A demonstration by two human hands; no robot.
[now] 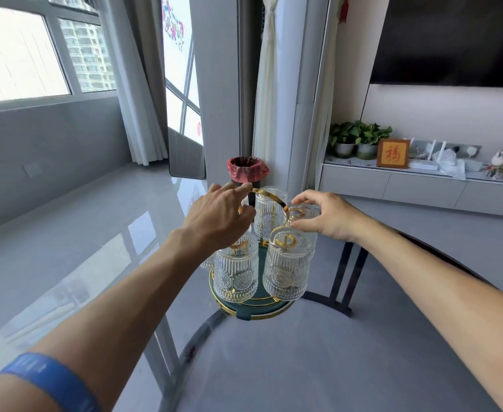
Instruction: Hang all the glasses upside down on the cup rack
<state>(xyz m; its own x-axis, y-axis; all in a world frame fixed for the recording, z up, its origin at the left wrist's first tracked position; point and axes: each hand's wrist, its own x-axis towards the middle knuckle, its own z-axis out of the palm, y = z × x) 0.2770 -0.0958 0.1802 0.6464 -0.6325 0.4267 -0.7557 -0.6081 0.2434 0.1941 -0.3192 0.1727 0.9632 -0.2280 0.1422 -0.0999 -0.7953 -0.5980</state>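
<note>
Rack [269, 195] handle pinched by left hand [217, 214] | right hand [330, 217] curled round rear glass [305, 217], seemingly seating it | lower straight, release gently.

The cup rack [251, 304] sits on the table [318, 367] at its far edge. Glasses hang on it: two in front [236, 275] [288, 269], one behind [269, 218] (more half hidden). Bin [247, 173] stands behind the rack, on the floor.

glasses [288, 264]: clear ribbed, inverted | on gold cup rack [269, 195]
</note>
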